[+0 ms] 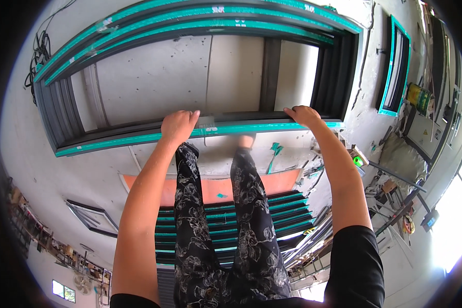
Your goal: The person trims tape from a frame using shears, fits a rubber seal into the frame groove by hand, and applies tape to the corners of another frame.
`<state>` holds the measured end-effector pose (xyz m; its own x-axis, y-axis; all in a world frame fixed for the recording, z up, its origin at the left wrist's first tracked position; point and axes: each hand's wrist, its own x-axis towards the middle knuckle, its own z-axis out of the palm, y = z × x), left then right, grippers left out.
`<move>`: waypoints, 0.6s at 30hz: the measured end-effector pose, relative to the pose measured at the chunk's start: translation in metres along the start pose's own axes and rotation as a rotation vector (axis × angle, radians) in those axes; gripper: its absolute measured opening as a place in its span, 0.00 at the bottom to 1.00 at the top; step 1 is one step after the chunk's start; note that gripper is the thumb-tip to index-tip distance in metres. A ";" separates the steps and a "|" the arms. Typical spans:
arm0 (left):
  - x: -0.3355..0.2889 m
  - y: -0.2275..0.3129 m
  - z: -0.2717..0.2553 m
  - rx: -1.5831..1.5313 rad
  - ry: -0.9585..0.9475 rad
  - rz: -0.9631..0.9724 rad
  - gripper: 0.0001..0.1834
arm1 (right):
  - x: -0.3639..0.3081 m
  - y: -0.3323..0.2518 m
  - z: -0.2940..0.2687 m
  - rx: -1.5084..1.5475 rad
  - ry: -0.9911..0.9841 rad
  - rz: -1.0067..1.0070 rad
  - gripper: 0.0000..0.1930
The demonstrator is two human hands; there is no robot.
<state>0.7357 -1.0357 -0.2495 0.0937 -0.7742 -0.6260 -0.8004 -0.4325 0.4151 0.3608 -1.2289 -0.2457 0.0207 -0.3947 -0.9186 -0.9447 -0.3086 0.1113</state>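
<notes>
A large dark rectangular window frame [262,126], with green protective film along its outer edges, stretches across the upper half of the head view. Its near rail crosses in front of my legs. My left hand [179,126] is closed over this rail left of the middle, thumb pointing to the right. Farther right along the same rail, my right hand [304,116] grips it, fingertips hidden from view. A dark crossbar [270,74] runs between the near and far sides. Several parallel green-filmed rails [215,11] line the far side.
Behind my legs lie an orange-pink board [285,179] and several dark, green-filmed bars [161,227]. A small framed window [394,66] is at far right, with tangled cables [42,51] at far left. Green film scraps [274,154] lie near my foot; a smaller frame [93,218] is at left.
</notes>
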 end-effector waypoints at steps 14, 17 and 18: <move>0.058 0.002 0.054 0.058 -0.532 -0.158 0.23 | 0.039 -0.017 0.022 -0.038 -0.243 -0.035 0.37; 0.043 0.011 0.050 0.034 -0.396 -0.245 0.25 | 0.013 -0.017 0.026 0.106 -0.117 -0.036 0.33; 0.043 0.008 0.050 0.082 -0.361 -0.216 0.25 | 0.018 -0.016 0.028 0.159 -0.058 -0.091 0.32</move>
<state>0.7039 -1.0492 -0.3055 0.0629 -0.4520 -0.8898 -0.8308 -0.5178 0.2043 0.3668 -1.2072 -0.2747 0.0938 -0.3199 -0.9428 -0.9797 -0.1982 -0.0303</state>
